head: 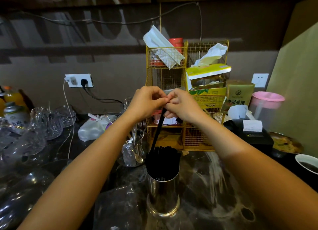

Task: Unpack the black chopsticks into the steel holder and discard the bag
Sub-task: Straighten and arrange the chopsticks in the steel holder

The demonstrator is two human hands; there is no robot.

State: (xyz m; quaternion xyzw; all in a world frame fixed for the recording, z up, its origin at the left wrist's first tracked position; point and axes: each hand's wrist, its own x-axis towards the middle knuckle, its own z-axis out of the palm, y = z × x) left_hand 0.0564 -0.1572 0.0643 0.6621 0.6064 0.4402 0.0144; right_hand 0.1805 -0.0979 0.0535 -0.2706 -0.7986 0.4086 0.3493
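Nearest me, on the dark marbled tabletop (215, 186), stands the tall polished steel holder (163, 195), upright and already packed with a thick bundle of slim black chopsticks (162, 162) whose tops fan out above its rim. A crumpled sheet of clear plastic (120, 204) lies flat just left of the holder's foot; whether that is the bag I cannot tell.

Above the holder, both arms reach forward and the hands meet. The left hand (146, 103) and right hand (183, 105) have fingertips pinched together around the top of one last long black chopstick (158, 128), which slants down to the bundle, its lower tip at the near-left edge of the tops. A bit of pale wrapping seems caught between the fingers, so each grip looks closed on that stick's end and its sleeve.

My guess is the unpacking is nearly finished: the next move calls for peeling the wrapping free, letting the stick drop straight into the holder, then throwing the bag away.

Farther back are a glass jar of spoons (133, 152), cut-glass cups (43, 126) at left, and a receipt printer (249, 131) at right. Against the brown wall stands a yellow wire-mesh rack (185, 92) stuffed with tissue boxes and packets.
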